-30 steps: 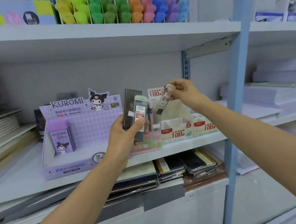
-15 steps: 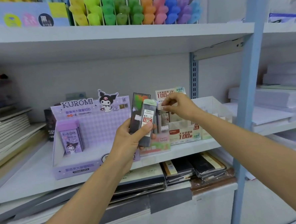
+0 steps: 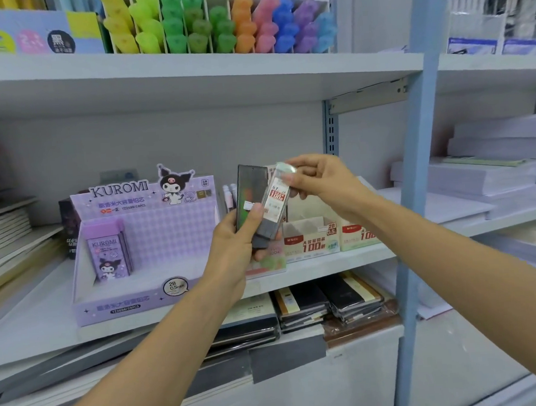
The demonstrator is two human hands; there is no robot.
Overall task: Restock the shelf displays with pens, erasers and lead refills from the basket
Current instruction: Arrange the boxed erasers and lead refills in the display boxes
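My left hand (image 3: 235, 236) grips a dark flat pack (image 3: 249, 191) and, in front of it, a lead refill case (image 3: 274, 202) with a pale green cap and a red-and-white label. My right hand (image 3: 322, 183) pinches the capped top of that refill case. Both hands are in front of the middle shelf, just left of the white lead-refill display box (image 3: 309, 238) marked 100. A purple Kuromi display (image 3: 137, 248) with one purple refill box (image 3: 108, 250) stands to the left. The basket is not in view.
The middle shelf board (image 3: 48, 323) carries stacked notebooks at left and paper reams (image 3: 494, 173) at right. A blue upright post (image 3: 415, 162) stands right of my right arm. Coloured highlighters (image 3: 218, 24) fill the top shelf. Dark notebooks (image 3: 329, 302) lie below.
My right hand put its refill case into the display box, then came back left and took hold of the top of the case in my left hand. The view has shifted slightly.
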